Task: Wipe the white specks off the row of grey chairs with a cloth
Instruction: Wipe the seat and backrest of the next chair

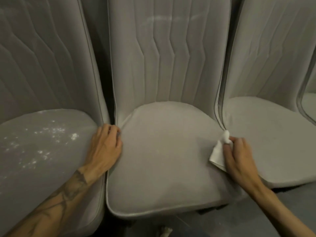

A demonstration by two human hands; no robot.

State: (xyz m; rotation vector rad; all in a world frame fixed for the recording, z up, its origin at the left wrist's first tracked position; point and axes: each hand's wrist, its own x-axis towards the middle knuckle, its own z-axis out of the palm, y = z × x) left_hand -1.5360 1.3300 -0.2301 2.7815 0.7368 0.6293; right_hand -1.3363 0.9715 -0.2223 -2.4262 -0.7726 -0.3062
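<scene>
Nearest the camera, a tattooed left forearm (56, 200) comes in from the lower left and a bare right forearm (280, 204) from the lower right, above a dark grey floor (290, 199) where a small pale scrap (166, 232) lies below the middle seat's front edge. The left hand (106, 147) lies at the gap between the left and middle seats. Its fingers are bent down into that gap against the middle seat's left rear corner, with the tips and thumb hidden, so I cannot tell whether they grip the cushion or only press on it. The right hand (239, 156) pinches a folded white cloth (218, 153) between thumb and fingers. The cloth's bunched tip is pushed into the seam where the smooth, rounded grey middle seat cushion (162, 159) meets the right-hand chair. No specks are visible on the middle cushion. The padded grey left seat cushion (25, 177) is scattered with white specks (51, 132), thickest near its rear right. The pale grey right seat cushion (273, 139) sits just beside the cloth. Behind the seats rise three tall grey upholstered backrests stitched with vertical zigzag lines. The middle backrest (171, 65) bears a faint pale smear (171, 18) near its top. At the far right edge a sliver of a fourth grey chair (309, 103) shows.
</scene>
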